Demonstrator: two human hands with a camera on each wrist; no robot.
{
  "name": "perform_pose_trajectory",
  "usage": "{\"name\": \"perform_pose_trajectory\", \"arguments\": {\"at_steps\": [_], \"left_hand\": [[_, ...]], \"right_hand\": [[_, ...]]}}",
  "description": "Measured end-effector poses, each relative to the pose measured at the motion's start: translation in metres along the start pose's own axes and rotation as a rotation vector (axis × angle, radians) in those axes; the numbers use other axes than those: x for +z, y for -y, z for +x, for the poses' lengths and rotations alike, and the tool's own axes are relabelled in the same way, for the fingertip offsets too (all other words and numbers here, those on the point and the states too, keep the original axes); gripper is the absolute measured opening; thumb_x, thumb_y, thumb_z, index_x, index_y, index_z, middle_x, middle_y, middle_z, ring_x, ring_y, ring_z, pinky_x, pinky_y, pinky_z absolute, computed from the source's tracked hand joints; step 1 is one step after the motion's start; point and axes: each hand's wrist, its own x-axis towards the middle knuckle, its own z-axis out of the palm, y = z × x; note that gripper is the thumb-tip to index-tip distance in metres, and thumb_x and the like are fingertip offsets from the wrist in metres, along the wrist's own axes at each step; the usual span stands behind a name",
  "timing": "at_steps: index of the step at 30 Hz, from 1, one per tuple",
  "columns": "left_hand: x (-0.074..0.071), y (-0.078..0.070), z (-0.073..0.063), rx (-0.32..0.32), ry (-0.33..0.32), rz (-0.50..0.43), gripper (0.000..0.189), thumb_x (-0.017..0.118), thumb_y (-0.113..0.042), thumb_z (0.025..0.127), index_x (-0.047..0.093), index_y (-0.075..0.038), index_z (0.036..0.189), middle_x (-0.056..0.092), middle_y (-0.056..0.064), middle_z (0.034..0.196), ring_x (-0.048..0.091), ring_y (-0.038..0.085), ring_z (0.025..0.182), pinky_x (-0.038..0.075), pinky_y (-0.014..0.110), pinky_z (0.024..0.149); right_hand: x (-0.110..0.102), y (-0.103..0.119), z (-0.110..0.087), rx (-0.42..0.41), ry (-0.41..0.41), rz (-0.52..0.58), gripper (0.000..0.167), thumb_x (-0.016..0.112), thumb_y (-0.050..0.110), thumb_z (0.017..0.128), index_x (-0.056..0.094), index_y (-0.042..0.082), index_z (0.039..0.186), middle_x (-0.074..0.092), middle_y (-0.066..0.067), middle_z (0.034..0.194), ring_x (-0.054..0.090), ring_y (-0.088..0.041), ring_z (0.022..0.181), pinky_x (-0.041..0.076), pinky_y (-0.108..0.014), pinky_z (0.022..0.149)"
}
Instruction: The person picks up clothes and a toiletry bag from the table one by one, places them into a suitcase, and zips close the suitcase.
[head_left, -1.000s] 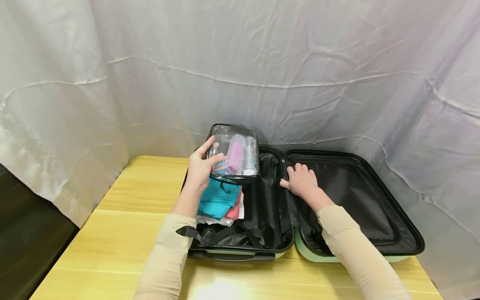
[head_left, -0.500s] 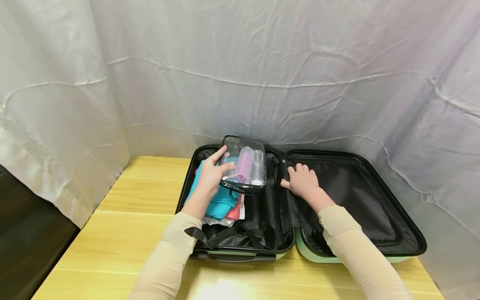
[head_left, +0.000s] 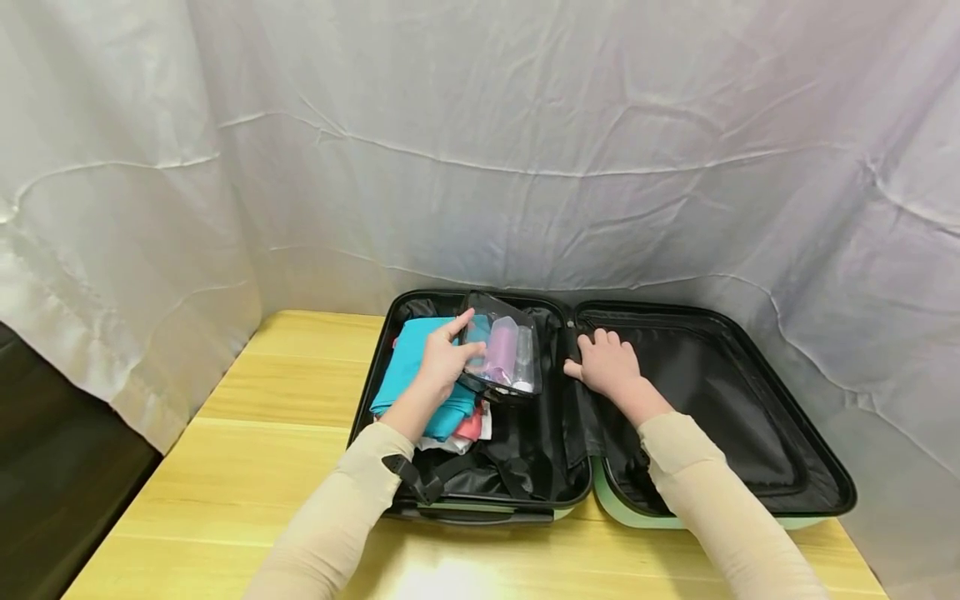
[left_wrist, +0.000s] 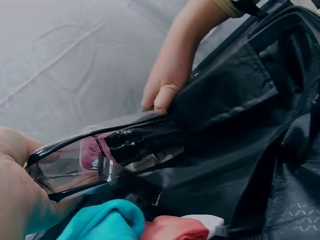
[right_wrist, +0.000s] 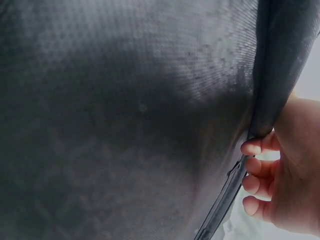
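Note:
My left hand (head_left: 444,360) grips the left side of a clear toiletry bag (head_left: 487,305) with black edging. A purple bottle (head_left: 502,342) and a clear bottle (head_left: 524,350) show inside the bag. It is tilted, low over the left half of an open suitcase (head_left: 480,510), partly above a folded teal garment (head_left: 408,357). A coral garment (left_wrist: 176,229) lies beneath the teal one. At the hinge my right hand (head_left: 611,367) holds the edge of a black divider flap (left_wrist: 227,90). In the right wrist view several fingertips (right_wrist: 257,185) meet that edge, with the thumb hidden.
The suitcase's right half (head_left: 705,400) lies open with black lining. Black straps (head_left: 442,479) with a buckle cross the near part of the left half. Wooden tabletop (head_left: 247,483) extends left and in front. A grey curtain (head_left: 525,150) hangs behind.
My left hand has lowered the toiletry bag and moved it right and nearer, into the suitcase's left half. More of the teal garment shows. My right hand has stayed in place.

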Motion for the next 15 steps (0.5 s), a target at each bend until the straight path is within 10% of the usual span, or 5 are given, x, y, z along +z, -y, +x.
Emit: {"name": "perform_pose_trajectory", "arguments": {"at_steps": [5,11,15], "left_hand": [[0.004,0.005,0.003,-0.023,0.010,-0.016,0.065,0.065,0.002,0.089,0.044,-0.017,0.148,0.047,0.018,0.144,0.055,0.034,0.119,0.047,0.027,0.067],[0.009,0.011,0.004,-0.043,0.038,0.010,0.068,0.066,0.004,0.086,0.045,-0.015,0.147,0.047,0.018,0.144,0.044,0.029,0.133,0.048,0.026,0.068],[0.012,0.012,-0.001,-0.064,0.077,0.056,0.067,0.066,0.003,0.087,0.044,-0.018,0.147,0.044,0.015,0.150,0.055,0.021,0.089,0.039,0.028,0.058]], "right_hand": [[-0.001,0.000,0.000,-0.003,0.004,0.006,0.052,0.053,0.045,0.096,0.054,0.000,0.122,0.050,-0.026,0.113,0.048,-0.042,0.101,0.043,-0.055,0.080],[0.000,0.000,0.001,0.005,0.001,0.001,0.052,0.053,0.046,0.096,0.054,0.000,0.121,0.051,-0.026,0.113,0.048,-0.042,0.102,0.044,-0.055,0.082],[0.002,0.000,0.001,0.015,0.018,0.006,0.051,0.051,0.047,0.097,0.053,0.001,0.120,0.050,-0.025,0.112,0.047,-0.042,0.102,0.043,-0.055,0.083]]}}
